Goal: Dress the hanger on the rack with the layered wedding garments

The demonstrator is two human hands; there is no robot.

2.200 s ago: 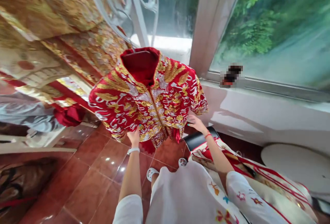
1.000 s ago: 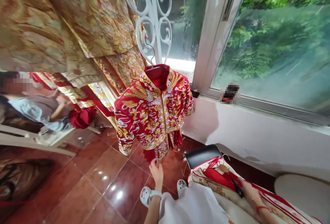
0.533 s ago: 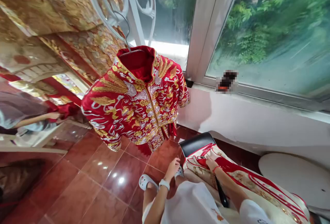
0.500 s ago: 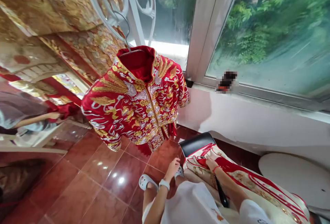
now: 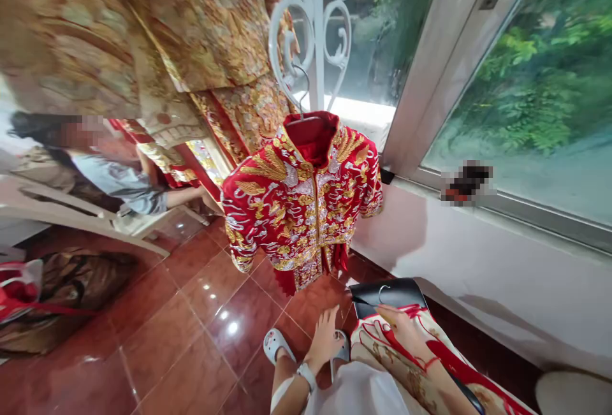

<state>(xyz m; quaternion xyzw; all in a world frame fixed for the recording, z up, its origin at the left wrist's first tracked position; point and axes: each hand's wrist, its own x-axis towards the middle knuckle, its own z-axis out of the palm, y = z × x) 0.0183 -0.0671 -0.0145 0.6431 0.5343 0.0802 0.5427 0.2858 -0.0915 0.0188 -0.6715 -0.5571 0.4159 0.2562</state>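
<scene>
My left hand (image 5: 326, 337), a white watch on its wrist, is held over my lap with its fingers stretched out and nothing visible in them. My right hand (image 5: 404, 331), wearing a red bracelet, is closed at the edge of a cream and red embroidered garment (image 5: 447, 345). A thin dark pointed tool (image 5: 364, 301) sticks out from its fingers; its exact kind is unclear. The garment lies over a black surface (image 5: 406, 289), where a hanger hook (image 5: 384, 291) shows. In front of me a red jacket (image 5: 306, 204) with gold and silver embroidery hangs on a hanger.
A white scrolled metal stand (image 5: 316, 39) bears the jacket's hanger. Gold embroidered cloth (image 5: 201, 26) hangs at upper left. Beside it, another person (image 5: 129, 176) sits near a white chair (image 5: 81, 211). A brown bag (image 5: 71, 287) lies on the tiled floor. Windows are at right.
My view has swung left, showing more of the seated person and the bag. My left hand's fingers have spread. My right hand has lifted from the red cloth, and a dark tool now shows in it.
</scene>
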